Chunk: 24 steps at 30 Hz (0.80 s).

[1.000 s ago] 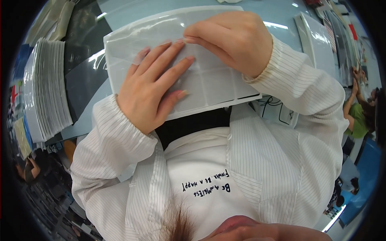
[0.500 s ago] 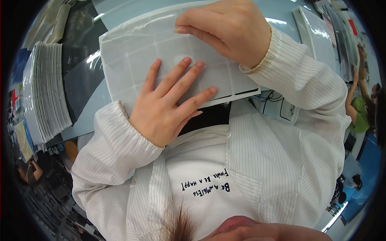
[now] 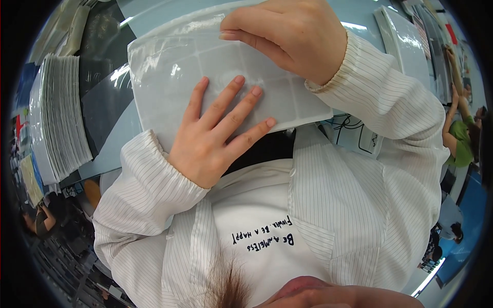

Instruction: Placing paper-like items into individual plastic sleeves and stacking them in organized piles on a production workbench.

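Observation:
A whitish translucent plastic sheet (image 3: 156,97) with a faint grid of pale lines lies before me, glossy and creased along its far left part. My left hand (image 3: 213,128) rests flat on its near half, fingers spread. Across the far part of the sheet, my right hand (image 3: 298,38) is closed, thumb and forefinger pinched together. Creases in the plastic run toward those fingertips, which appear to grip it; the exact edge between them is hidden.
A tall stack of thin sheets (image 3: 59,113) stands at the left, beside dark glossy sheets (image 3: 105,97). Another plastic-wrapped stack (image 3: 403,43) sits at the far right. Cables (image 3: 349,126) lie near the table's near edge. A person in green (image 3: 459,141) is at the right.
The dark strip along the sheet's near right edge no longer shows. My left fingers have shifted slightly, and my right hand has moved a little left, still pinched.

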### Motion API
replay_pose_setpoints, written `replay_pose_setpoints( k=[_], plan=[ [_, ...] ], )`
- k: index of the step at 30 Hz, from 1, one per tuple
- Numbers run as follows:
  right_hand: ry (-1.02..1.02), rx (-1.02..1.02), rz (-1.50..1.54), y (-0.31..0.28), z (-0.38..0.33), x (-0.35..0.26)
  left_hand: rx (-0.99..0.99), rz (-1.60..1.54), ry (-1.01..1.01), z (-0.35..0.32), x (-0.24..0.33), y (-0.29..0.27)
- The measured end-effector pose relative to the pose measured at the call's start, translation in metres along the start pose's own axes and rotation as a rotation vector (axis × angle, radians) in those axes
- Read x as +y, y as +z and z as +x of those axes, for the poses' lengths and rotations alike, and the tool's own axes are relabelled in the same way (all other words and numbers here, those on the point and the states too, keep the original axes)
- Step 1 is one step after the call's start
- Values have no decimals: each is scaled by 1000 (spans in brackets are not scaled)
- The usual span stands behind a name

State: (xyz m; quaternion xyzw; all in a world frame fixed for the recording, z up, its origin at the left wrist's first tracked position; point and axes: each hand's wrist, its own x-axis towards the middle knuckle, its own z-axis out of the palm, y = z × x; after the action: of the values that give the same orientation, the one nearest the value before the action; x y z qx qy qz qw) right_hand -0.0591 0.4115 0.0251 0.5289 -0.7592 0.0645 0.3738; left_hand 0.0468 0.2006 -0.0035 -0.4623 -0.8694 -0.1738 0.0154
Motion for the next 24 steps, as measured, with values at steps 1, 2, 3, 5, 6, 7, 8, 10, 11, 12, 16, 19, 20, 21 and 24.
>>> replay_pose_setpoints(
  k=[1,2,3,5,6,7,8,10,11,12,16,19,20,21,24],
  plan=[
    [8,-7,2,-1,1,0,13,0,16,0,0,1],
    [16,-15,3,-1,1,0,13,0,17,0,0,0],
    [16,-14,2,-2,2,0,6,-5,8,2,0,0],
    [13,-15,7,-2,2,0,0,-8,-3,3,1,-1],
    [11,-13,8,-2,2,1,-4,-34,-22,3,1,-2],
    [-1,8,11,-1,2,1,-8,-60,-41,3,1,-3],
    [-13,29,14,0,1,2,-7,-56,-43,3,2,-3],
    [-45,79,22,4,0,5,-47,-119,-59,4,0,-5],
    [-74,125,29,6,-1,6,-48,-117,-63,5,0,-9],
    [-75,128,31,5,-1,5,-86,-192,-63,7,-1,-15],
    [220,-84,452,-21,6,-8,-122,-533,-157,5,-10,-27],
    [249,-196,364,-18,3,-9,-27,-397,-152,3,-24,-28],
    [213,-135,303,-15,2,-10,35,-300,-144,3,-27,-28],
    [213,-130,305,-15,1,-10,8,-183,-179,3,-25,-31],
    [169,-84,276,-13,4,-9,69,-209,-262,-3,-27,-23]
  ],
)
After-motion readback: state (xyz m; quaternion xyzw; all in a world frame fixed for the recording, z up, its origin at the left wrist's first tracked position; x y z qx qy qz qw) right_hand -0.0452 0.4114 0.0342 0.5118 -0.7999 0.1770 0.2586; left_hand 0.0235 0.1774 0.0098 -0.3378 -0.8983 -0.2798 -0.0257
